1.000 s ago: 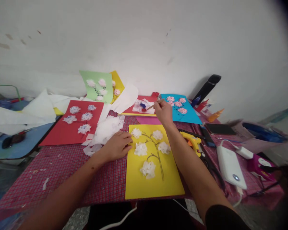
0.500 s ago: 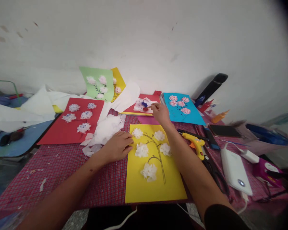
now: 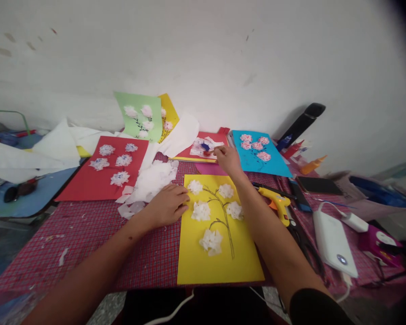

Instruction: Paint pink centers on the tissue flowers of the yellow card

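Note:
A yellow card (image 3: 203, 266) with a drawn branch and several white tissue flowers lies in front of me on the red checked cloth (image 3: 88, 234). My left hand (image 3: 167, 205) rests on the card's left edge, fingers curled loosely, holding nothing. My right hand (image 3: 227, 159) reaches past the card's top, pinching a thin brush whose tip meets a white paint-stained paper (image 3: 203, 148) with blue and red blobs, lying on a red sheet.
A red card (image 3: 88, 180) with white-blue flowers lies at left, a pile of white tissue (image 3: 152, 178) beside it. Green card (image 3: 140, 117) and blue card (image 3: 257, 155) lean at the wall. A yellow glue gun (image 3: 274, 203), scissors, power bank (image 3: 333, 241) and phone (image 3: 316, 184) are at right.
My right hand has dropped the brush tip from above the blue card down onto the paint-stained paper. My left hand has stayed on the yellow card's edge.

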Demonstrator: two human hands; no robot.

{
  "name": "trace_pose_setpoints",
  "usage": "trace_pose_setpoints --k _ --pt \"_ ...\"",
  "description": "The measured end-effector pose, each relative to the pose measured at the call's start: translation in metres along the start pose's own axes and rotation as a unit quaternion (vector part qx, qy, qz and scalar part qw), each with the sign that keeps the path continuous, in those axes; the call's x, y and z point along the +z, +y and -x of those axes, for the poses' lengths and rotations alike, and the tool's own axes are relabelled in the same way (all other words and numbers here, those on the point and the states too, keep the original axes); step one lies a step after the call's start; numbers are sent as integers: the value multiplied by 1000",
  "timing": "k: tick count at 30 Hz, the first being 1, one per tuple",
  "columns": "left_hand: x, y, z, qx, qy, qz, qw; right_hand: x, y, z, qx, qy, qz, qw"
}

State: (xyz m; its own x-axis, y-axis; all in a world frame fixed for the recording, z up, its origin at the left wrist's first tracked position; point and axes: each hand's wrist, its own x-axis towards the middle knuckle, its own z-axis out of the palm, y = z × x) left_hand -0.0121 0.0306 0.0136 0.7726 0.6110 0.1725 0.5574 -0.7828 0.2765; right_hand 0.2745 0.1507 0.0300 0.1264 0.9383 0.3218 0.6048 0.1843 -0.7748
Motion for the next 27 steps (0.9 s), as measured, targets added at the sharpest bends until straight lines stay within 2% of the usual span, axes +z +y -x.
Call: trace_pose_setpoints --k 6,9,15,18,21,24,27 --pt "-2 2 -1 -3 -5 2 1000 -1 3 -1 24 10 -48 999" --pt "-3 2 -1 -2 -3 2 1000 -2 0 -1 48 34 -103 993" --pt "-2 1 0 1 5 1 1000 -6 -7 -3 163 113 -256 946" --pt "0 0 1 2 9 3 1000 -7 -5 -5 201 121 -311 921" --pt "0 0 1 4 10 2 1000 -8 -3 -6 215 119 -340 908" --pt "0 0 1 3 8 1 1000 -6 -1 -6 207 124 -325 914" --pt "0 1 0 1 5 3 1000 -1 1 -3 154 113 -250 949"
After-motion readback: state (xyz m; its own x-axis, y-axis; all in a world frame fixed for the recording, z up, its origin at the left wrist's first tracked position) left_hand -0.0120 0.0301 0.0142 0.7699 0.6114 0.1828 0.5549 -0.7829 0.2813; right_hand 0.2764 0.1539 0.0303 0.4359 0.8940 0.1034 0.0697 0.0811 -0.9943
